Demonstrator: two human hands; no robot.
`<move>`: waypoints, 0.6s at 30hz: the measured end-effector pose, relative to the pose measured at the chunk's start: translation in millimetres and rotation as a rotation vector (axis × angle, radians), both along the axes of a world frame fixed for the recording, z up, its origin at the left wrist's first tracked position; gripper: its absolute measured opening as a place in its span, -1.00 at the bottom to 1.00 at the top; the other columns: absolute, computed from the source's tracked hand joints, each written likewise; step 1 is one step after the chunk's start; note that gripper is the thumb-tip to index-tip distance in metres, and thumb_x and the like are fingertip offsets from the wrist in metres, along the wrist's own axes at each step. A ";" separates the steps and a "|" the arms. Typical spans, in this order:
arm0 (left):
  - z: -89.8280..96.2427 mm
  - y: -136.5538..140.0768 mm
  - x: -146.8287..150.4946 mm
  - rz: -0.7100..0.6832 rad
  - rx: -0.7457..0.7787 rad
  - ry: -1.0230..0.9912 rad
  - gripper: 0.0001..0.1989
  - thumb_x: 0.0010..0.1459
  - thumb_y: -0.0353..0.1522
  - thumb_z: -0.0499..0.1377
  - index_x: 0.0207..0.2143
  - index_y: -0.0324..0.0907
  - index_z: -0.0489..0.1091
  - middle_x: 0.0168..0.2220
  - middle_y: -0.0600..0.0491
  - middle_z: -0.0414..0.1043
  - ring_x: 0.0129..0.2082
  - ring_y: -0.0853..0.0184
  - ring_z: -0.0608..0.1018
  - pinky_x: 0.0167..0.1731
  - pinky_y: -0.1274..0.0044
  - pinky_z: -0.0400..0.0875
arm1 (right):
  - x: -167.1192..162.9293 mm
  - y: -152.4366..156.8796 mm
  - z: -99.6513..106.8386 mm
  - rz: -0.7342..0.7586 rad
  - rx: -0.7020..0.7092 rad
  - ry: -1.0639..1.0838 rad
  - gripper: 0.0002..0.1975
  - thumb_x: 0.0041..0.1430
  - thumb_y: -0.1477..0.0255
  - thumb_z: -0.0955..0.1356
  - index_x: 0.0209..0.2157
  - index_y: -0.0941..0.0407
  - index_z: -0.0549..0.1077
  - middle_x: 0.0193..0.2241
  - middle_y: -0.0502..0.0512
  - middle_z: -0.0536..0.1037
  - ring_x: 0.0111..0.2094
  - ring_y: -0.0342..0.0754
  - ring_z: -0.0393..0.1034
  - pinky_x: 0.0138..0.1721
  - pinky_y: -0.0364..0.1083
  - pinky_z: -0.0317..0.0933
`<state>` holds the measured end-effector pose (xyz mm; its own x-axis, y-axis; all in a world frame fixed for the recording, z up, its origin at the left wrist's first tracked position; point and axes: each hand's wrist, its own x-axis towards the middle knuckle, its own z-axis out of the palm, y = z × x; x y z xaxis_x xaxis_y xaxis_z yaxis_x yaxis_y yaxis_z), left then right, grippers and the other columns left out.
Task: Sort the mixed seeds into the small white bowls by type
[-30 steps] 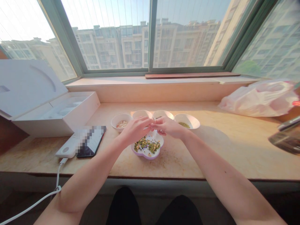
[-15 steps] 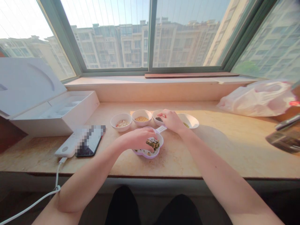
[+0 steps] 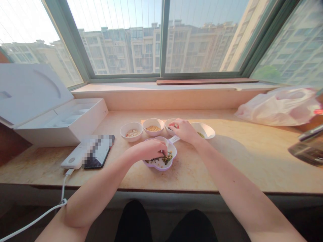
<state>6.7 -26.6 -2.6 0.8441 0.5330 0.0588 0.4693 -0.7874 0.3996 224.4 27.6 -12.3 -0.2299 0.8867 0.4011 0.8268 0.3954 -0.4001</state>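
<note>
My left hand (image 3: 152, 149) is over a purple-rimmed white bowl (image 3: 172, 164) with a scalloped edge and a short handle. Its fingers are curled and pressed together among the mixed beans and grains (image 3: 167, 158); what is between them is too small to make out. At the back, my right hand (image 3: 183, 129) reaches into a small white bowl (image 3: 167, 122), its fingertips pinched at the dark beans inside, which the fingers partly hide. To the left stand a white bowl of yellow grains (image 3: 153, 128) and one of pale flat pieces (image 3: 132, 133). A wider white bowl (image 3: 209, 131) with green beans is right of my right hand.
An open white box (image 3: 88, 117) stands at the left. In front of it lie a phone (image 3: 99, 158) and a white device (image 3: 73, 158) with a cable (image 3: 62, 195). A plastic bag (image 3: 280, 106) and a shiny dark object (image 3: 306, 149) are at the right, below the windows.
My left hand's fingers have drawn together in the mix, uncovering more of it on the right. My right hand's fingertips have closed lower over the dark beans. The view has shifted slightly.
</note>
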 end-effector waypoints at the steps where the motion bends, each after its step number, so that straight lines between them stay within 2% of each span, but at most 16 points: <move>1: -1.2 0.4 -0.1 0.002 -0.005 -0.013 -0.73 0.18 -0.56 0.14 -0.32 -0.11 0.61 -0.26 0.11 0.61 -0.23 0.28 0.59 -0.19 0.52 0.44 | -0.3 -0.7 0.3 0.004 0.003 0.003 -0.79 0.27 0.45 0.36 -0.19 0.11 0.68 -0.16 0.18 0.66 -0.17 0.03 0.53 -0.10 -0.06 0.30; 6: -5.4 5.4 -0.8 0.014 -0.007 0.002 -0.80 0.17 -0.51 0.18 -0.35 -0.11 0.58 -0.27 0.09 0.59 -0.22 0.30 0.58 -0.14 0.52 0.44 | -1.5 -5.6 4.3 0.026 0.020 0.026 -0.77 0.28 0.43 0.36 -0.19 0.09 0.69 -0.20 0.17 0.65 -0.22 0.02 0.52 -0.14 -0.05 0.30; 10: -1.5 7.0 -1.6 -0.014 0.035 0.037 -0.86 0.20 -0.51 0.21 -0.34 -0.16 0.55 -0.20 0.07 0.55 -0.15 0.33 0.57 -0.08 0.55 0.40 | -2.4 -9.8 9.1 0.035 0.033 0.073 -0.78 0.27 0.44 0.36 -0.21 0.10 0.69 -0.21 0.17 0.66 -0.23 0.01 0.52 -0.13 -0.06 0.31; 13: 3.2 6.2 -2.7 0.002 0.047 0.022 -0.87 0.22 -0.52 0.21 -0.35 -0.18 0.52 -0.20 0.07 0.54 -0.17 0.34 0.57 -0.11 0.56 0.40 | -3.7 -12.7 12.2 0.060 0.025 0.149 -0.78 0.25 0.43 0.36 -0.22 0.11 0.69 -0.19 0.18 0.67 -0.23 0.00 0.51 -0.14 -0.06 0.32; 16: 7.4 4.9 -4.4 0.075 0.089 -0.047 -0.87 0.27 -0.48 0.20 -0.35 -0.18 0.51 -0.24 0.08 0.54 -0.24 0.36 0.57 -0.15 0.54 0.40 | -5.8 -15.6 14.1 0.135 -0.057 0.287 -0.78 0.22 0.38 0.37 -0.26 0.12 0.68 -0.23 0.15 0.68 -0.25 -0.01 0.50 -0.18 -0.07 0.32; 18: 9.3 4.6 -5.9 0.144 0.154 -0.136 -0.87 0.30 -0.44 0.19 -0.32 -0.17 0.51 -0.23 0.07 0.54 -0.24 0.35 0.56 -0.14 0.52 0.40 | -7.0 -18.0 15.4 0.222 -0.188 0.403 -0.74 0.20 0.31 0.37 -0.27 0.15 0.67 -0.32 0.13 0.66 -0.33 -0.05 0.46 -0.28 -0.09 0.30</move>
<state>0.9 -22.0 6.7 0.7391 0.6228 0.2564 0.5310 -0.7730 0.3470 217.4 9.6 3.1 -0.2812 0.8993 0.3349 0.4955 0.4349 -0.7519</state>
